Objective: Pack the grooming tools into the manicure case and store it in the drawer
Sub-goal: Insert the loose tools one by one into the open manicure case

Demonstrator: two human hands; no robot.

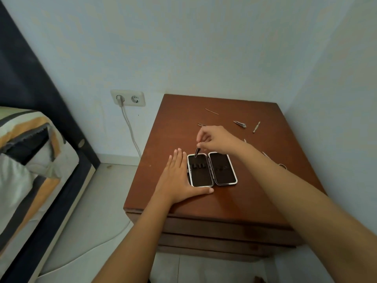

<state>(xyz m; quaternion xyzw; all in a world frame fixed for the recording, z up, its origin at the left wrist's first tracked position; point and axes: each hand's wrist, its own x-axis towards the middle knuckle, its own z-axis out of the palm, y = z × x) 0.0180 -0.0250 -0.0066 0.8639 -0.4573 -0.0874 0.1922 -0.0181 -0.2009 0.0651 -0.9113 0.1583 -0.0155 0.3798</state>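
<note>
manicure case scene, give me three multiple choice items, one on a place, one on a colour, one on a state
1. Where does the left hand lie?
A. flat on the nightstand against the manicure case
B. on the bed
C. in a drawer

2. What colour is the lining of the case?
A. red
B. black
C. white

3. What state is the case in?
A. shut
B. half shut
C. open flat, both halves facing up

Answers:
1. A, the palm is down on the wood with its thumb along the near edge of the case.
2. B, both halves show a dark lining inside a pale rim.
3. C, both halves lie side by side while the right hand lowers a thin metal tool into the left half.
</note>
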